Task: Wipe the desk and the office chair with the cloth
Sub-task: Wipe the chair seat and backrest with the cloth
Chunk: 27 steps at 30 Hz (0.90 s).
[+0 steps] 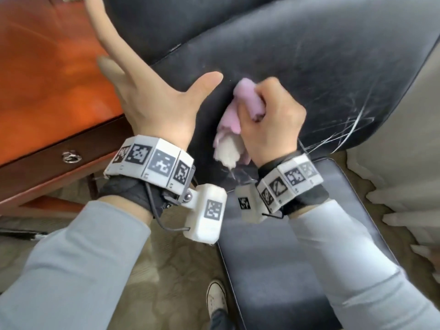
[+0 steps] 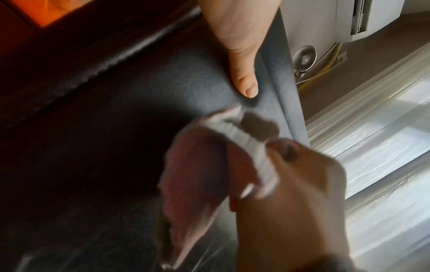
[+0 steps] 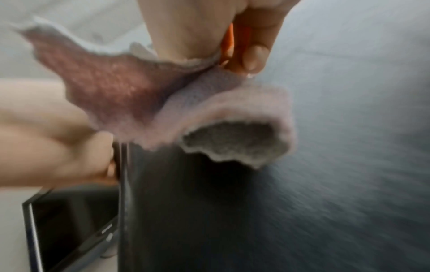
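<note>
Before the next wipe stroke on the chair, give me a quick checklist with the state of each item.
1. Cloth gripped in right hand: ok.
2. Cloth touching the chair: cannot tell, blurred.
3. Left hand steadying the chair: ok, thumb on it in the left wrist view.
4. Left hand clear of the cloth: ok, apart.
5. Chair back clean: not ok, white scuffs at its right edge.
6. Desk wiped: cannot tell.

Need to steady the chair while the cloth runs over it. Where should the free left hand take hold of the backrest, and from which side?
Take the backrest by its rolled side edge, coming from the desk side where the open left hand sits. That edge is narrow enough for a grip, and it lies clear of the cloth bunched in the right hand.
</note>
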Motion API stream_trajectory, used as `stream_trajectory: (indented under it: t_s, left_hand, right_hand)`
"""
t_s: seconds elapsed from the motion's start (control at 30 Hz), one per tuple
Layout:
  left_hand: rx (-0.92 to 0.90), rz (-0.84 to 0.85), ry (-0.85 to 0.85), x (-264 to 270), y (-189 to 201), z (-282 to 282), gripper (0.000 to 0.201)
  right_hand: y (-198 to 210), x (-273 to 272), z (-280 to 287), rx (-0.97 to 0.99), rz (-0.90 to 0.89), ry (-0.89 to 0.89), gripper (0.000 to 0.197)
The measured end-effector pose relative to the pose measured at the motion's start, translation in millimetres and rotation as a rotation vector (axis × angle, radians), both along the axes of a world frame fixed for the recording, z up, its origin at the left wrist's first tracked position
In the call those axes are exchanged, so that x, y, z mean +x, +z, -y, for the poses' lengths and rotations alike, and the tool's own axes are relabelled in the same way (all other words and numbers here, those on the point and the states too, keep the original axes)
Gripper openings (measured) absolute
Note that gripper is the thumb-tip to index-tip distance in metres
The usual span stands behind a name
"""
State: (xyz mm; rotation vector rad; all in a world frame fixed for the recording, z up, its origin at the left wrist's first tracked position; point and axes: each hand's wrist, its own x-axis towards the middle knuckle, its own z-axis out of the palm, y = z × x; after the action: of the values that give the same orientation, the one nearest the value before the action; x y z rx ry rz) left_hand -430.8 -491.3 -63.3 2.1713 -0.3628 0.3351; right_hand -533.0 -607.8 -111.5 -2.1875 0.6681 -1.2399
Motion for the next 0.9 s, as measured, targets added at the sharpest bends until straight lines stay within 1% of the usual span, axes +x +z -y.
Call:
stream_trajectory:
  t_s: [0.07, 0.13, 0.2, 0.27, 0.33, 0.4, 0.47, 0.5, 0.53, 0.6, 0.67, 0.7, 0.77, 0.83, 0.9]
  left_hand:
    - [0.006, -0.008, -0.001, 1.5, 0.6, -0.5, 0.134]
    - [0.014, 0.007, 0.004, 0.7, 2.1, -1.0, 0.134]
    - [0.019, 0.019, 0.003, -3.5, 4.2, -1.6, 0.134]
    - [0.020, 0.028, 0.004, -6.4, 5.4, -1.9, 0.133]
    - [0.024, 0.019, 0.004, -6.6, 7.4, -1.3, 0.134]
    - [0.015, 0.004, 0.009, -4.7, 6.5, -1.7, 0.134]
    - [0.009, -0.014, 0.007, -3.4, 4.0, -2.3, 0.134]
    - [0.015, -0.019, 0.011, -3.1, 4.0, -2.8, 0.134]
    - [0.021, -0.021, 0.012, -2.9, 4.6, -2.9, 0.135]
    - [0.029, -0.020, 0.011, -3.4, 6.3, -2.5, 0.136]
    - [0.026, -0.016, 0.005, -3.8, 6.9, -1.7, 0.137]
    - [0.024, -0.014, 0.000, -4.7, 6.8, -1.1, 0.137]
    - [0.019, -0.013, -0.001, -5.5, 5.9, 1.4, 0.135]
    - [0.017, -0.033, -0.006, -2.3, 4.9, 3.0, 0.134]
    - [0.026, -0.034, -0.002, 1.7, 4.0, 1.9, 0.133]
  right_hand:
    - [1.6, 5.3, -1.1, 0.012, -0.008, -0.024, 0.019]
    - [-20.5, -4.7, -8.2, 0.048, -0.063, 0.013, 0.019]
    - [-38.9, -19.6, -14.0, 0.071, -0.177, 0.040, 0.023]
    - [-34.9, -22.2, -10.9, 0.054, -0.244, 0.044, 0.030]
    - [-14.9, -15.5, -2.2, 0.015, -0.208, 0.039, 0.028]
    - [2.3, -5.9, 3.9, -0.014, -0.131, 0.017, 0.025]
    - [0.5, -0.2, -0.5, -0.002, -0.100, 0.007, 0.028]
    - [-6.5, -1.0, -7.7, 0.012, -0.109, 0.032, 0.031]
    - [-16.1, -4.7, -16.7, 0.021, -0.142, 0.077, 0.032]
    - [-35.6, -16.7, -29.3, 0.012, -0.256, 0.154, 0.024]
    - [-35.9, -21.4, -26.2, 0.008, -0.328, 0.166, 0.017]
    - [-27.7, -19.6, -20.7, -0.002, -0.312, 0.153, 0.020]
    - [-1.5, -11.3, -8.7, -0.031, -0.200, 0.102, 0.030]
    - [14.6, 2.1, -3.6, -0.026, -0.065, 0.031, 0.030]
    - [9.0, 7.9, -14.0, 0.024, -0.020, 0.032, 0.026]
